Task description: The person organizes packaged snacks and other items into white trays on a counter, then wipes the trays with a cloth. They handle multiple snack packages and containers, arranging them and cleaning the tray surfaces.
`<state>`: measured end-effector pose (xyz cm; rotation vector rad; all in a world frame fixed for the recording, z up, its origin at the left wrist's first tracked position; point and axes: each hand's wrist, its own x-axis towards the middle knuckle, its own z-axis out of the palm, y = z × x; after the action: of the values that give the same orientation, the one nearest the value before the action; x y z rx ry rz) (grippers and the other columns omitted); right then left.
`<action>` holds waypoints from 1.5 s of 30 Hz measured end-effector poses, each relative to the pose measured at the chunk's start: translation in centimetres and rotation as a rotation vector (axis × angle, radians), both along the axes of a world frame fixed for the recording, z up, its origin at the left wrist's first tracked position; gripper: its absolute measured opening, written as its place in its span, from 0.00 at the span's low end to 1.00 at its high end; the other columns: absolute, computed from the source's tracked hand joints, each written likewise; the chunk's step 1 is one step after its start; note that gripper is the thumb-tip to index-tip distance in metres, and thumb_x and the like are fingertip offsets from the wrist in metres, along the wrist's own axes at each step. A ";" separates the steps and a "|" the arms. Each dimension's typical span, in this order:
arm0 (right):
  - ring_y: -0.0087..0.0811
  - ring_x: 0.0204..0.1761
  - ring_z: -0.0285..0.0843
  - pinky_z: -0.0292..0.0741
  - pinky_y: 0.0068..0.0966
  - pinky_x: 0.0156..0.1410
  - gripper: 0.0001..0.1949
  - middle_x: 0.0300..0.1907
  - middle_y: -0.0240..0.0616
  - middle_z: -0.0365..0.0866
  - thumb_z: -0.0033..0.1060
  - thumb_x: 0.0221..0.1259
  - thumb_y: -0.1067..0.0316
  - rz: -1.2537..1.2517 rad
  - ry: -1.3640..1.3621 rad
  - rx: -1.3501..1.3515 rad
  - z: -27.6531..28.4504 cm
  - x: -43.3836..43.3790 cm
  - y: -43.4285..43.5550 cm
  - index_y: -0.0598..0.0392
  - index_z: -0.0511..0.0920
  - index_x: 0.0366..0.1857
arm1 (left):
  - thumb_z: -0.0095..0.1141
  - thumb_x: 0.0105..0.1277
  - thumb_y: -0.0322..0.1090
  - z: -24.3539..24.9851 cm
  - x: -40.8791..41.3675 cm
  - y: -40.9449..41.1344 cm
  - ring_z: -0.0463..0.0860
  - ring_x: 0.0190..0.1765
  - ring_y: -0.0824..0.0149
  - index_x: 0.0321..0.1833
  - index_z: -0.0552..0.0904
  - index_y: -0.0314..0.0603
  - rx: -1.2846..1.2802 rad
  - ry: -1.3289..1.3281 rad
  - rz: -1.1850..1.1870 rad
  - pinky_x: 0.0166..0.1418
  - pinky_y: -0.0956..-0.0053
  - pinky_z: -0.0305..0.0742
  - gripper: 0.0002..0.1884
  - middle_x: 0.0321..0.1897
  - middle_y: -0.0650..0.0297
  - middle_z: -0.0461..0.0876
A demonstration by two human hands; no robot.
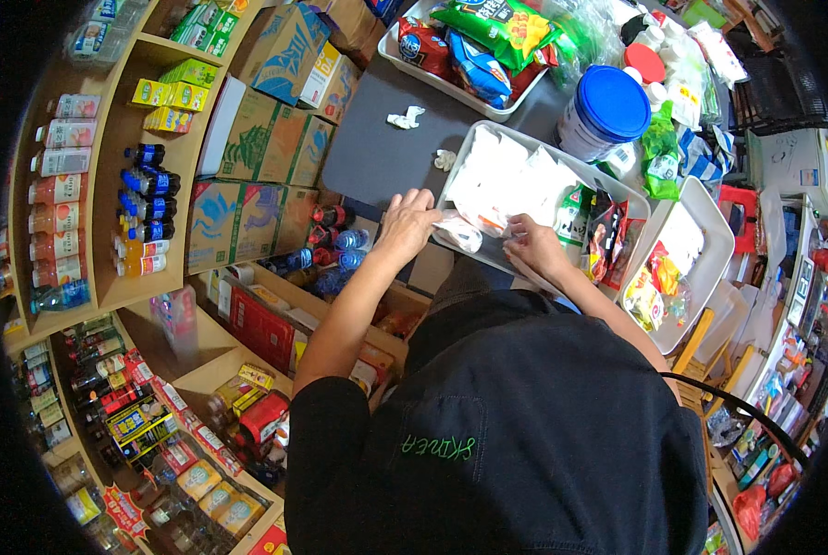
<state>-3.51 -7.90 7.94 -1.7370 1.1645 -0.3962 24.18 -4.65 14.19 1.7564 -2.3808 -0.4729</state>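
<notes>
Before me a white plastic tray holds white plastic-wrapped packets, a green-and-white packet and dark, colourful snack packets. My left hand is at the tray's near left corner, its fingertips beside a small white plastic-wrapped bundle. Whether they grip it is not clear. Inside the tray's near side, my right hand has bent fingers close to the white packets. What lies under those fingers is hidden.
Crumpled white tissue lies on the dark tabletop. Behind stand a tray of chip bags and a blue-lidded tub. Another white tray is at right. Cardboard boxes and drink shelves line the left.
</notes>
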 end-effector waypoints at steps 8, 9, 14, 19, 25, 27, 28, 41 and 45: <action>0.62 0.34 0.84 0.80 0.50 0.39 0.16 0.28 0.59 0.83 0.63 0.68 0.59 0.085 0.136 -0.104 -1.1 4.0 -0.2 0.55 0.72 0.51 | 0.64 0.60 0.27 -0.1 -1.5 0.3 0.78 0.51 0.57 0.41 0.86 0.38 0.068 0.099 -0.075 0.54 0.62 0.76 0.07 0.43 0.60 0.80; 0.62 0.34 0.83 0.79 0.51 0.39 0.15 0.27 0.60 0.82 0.62 0.69 0.60 0.123 0.102 -0.122 -0.9 4.1 -0.3 0.54 0.72 0.51 | 0.63 0.60 0.26 -0.2 -1.2 0.3 0.79 0.50 0.56 0.41 0.86 0.37 0.065 0.123 -0.074 0.53 0.62 0.77 0.07 0.43 0.59 0.80; 0.60 0.33 0.84 0.78 0.46 0.37 0.15 0.27 0.60 0.82 0.60 0.72 0.59 0.097 0.039 0.000 -1.8 4.9 -1.5 0.54 0.73 0.54 | 0.58 0.61 0.22 -0.4 -0.8 0.6 0.80 0.52 0.55 0.41 0.88 0.32 0.096 0.252 -0.032 0.56 0.62 0.78 0.08 0.42 0.56 0.83; 0.60 0.37 0.86 0.80 0.48 0.42 0.21 0.30 0.61 0.84 0.61 0.70 0.60 0.132 0.066 0.024 -2.7 5.1 -1.8 0.54 0.68 0.61 | 0.59 0.64 0.25 -0.2 -2.0 0.7 0.72 0.67 0.51 0.68 0.75 0.43 0.051 0.078 -0.051 0.73 0.54 0.66 0.27 0.60 0.55 0.76; 0.57 0.49 0.86 0.81 0.45 0.55 0.30 0.44 0.63 0.85 0.62 0.68 0.62 0.184 -0.021 0.184 -1.6 3.7 -1.9 0.51 0.60 0.71 | 0.50 0.70 0.35 -1.9 -3.3 0.8 0.43 0.85 0.54 0.82 0.53 0.39 -0.011 -0.157 -0.236 0.85 0.50 0.38 0.38 0.84 0.53 0.47; 0.57 0.50 0.86 0.81 0.44 0.56 0.31 0.47 0.63 0.85 0.62 0.68 0.62 0.198 -0.019 0.166 0.1 2.6 -1.8 0.50 0.60 0.72 | 0.46 0.71 0.38 -3.4 -3.3 1.0 0.44 0.85 0.57 0.81 0.51 0.34 0.091 -0.101 -0.173 0.85 0.51 0.37 0.38 0.84 0.53 0.47; 0.58 0.50 0.86 0.80 0.46 0.55 0.30 0.47 0.64 0.84 0.61 0.69 0.63 0.201 -0.029 0.111 0.9 1.7 -1.6 0.50 0.60 0.72 | 0.42 0.71 0.38 -3.8 -3.2 1.1 0.44 0.85 0.60 0.81 0.49 0.32 0.093 -0.129 -0.180 0.86 0.52 0.36 0.38 0.84 0.53 0.47; 0.51 0.51 0.83 0.79 0.42 0.56 0.18 0.44 0.50 0.86 0.65 0.64 0.63 0.156 0.303 -0.088 5.8 -10.3 4.6 0.51 0.80 0.57 | 0.44 0.70 0.42 -3.1 -5.3 0.5 0.38 0.86 0.55 0.84 0.46 0.52 0.167 -0.192 -0.268 0.85 0.47 0.31 0.40 0.85 0.59 0.42; 0.53 0.46 0.84 0.80 0.44 0.52 0.18 0.41 0.53 0.86 0.64 0.64 0.63 0.268 0.309 -0.139 3.5 -10.5 4.6 0.51 0.81 0.58 | 0.43 0.70 0.40 -4.1 -5.2 0.2 0.40 0.85 0.56 0.84 0.47 0.54 0.181 -0.150 -0.213 0.85 0.48 0.33 0.40 0.85 0.61 0.42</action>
<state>-14.00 -3.30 11.42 -2.0983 1.1165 -0.0466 19.03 -4.42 10.06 1.6687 -2.7251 -0.6226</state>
